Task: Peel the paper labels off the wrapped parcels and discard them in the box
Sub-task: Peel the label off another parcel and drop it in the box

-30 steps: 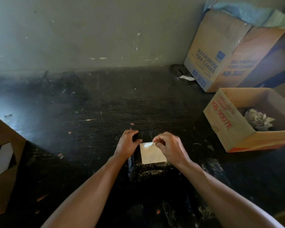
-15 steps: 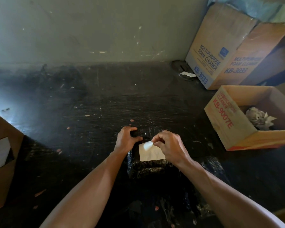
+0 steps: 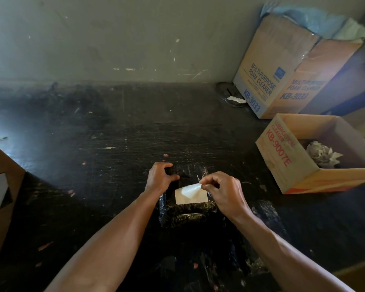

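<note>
A parcel [image 3: 188, 213] wrapped in black plastic lies on the dark table in front of me. A pale paper label [image 3: 190, 196] sticks to its top, with the upper part folded back toward me. My right hand [image 3: 222, 191] pinches that lifted edge between thumb and fingers. My left hand [image 3: 159, 175] grips the parcel's far left corner, fingers curled over its edge. An open cardboard box [image 3: 282, 157] with red print stands to the right, with crumpled paper [image 3: 321, 153] inside.
A tall "foam cleaner" carton [image 3: 272, 66] stands at the back right against the wall, with a dark round dish [image 3: 230, 95] beside it. Another brown box [image 3: 0, 192] sits at the left edge. More black-wrapped parcels [image 3: 209, 260] lie near me between my arms.
My right hand has peeled the label's top edge further back toward me, so more of the black wrap shows above it. My left hand stays on the parcel's corner.
</note>
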`<state>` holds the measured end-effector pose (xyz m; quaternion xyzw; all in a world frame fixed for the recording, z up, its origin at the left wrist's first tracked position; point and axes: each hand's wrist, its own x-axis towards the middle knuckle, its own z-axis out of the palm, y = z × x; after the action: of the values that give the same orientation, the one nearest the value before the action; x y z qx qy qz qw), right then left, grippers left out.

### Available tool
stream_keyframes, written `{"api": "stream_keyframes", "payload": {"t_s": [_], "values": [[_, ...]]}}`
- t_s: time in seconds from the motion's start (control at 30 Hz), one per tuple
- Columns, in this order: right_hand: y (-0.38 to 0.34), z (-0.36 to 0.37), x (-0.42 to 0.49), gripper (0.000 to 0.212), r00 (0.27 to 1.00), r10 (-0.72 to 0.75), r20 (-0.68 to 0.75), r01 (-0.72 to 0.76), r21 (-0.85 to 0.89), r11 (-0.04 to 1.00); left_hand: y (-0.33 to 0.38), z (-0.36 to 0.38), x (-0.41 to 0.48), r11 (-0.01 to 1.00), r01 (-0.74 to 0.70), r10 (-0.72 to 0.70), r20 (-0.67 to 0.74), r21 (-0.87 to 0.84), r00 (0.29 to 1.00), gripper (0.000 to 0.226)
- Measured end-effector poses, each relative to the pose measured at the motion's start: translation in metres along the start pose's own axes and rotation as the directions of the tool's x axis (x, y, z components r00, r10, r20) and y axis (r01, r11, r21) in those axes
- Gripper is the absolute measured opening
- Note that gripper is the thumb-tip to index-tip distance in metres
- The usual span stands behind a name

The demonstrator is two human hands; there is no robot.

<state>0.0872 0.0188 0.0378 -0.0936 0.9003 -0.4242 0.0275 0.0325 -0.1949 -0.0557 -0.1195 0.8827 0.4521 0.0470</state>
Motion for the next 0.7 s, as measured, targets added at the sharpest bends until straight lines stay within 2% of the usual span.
{"api": "stream_keyframes", "payload": {"t_s": [0.37, 0.7], "values": [[-0.005, -0.016, -0.032, 0.021, 0.994, 0.064, -0.088, -0.059, 0.066, 0.996, 0.003, 0.005, 0.000, 1.000, 0.028, -0.028, -0.014, -0.002, 1.000, 0.063], [0.001, -0.017, -0.076, 0.020, 0.984, 0.025, -0.176, -0.018, 0.040, 0.999, 0.002, 0.013, -0.005, 1.000, 0.001, -0.001, -0.026, -0.013, 1.000, 0.062]]}}
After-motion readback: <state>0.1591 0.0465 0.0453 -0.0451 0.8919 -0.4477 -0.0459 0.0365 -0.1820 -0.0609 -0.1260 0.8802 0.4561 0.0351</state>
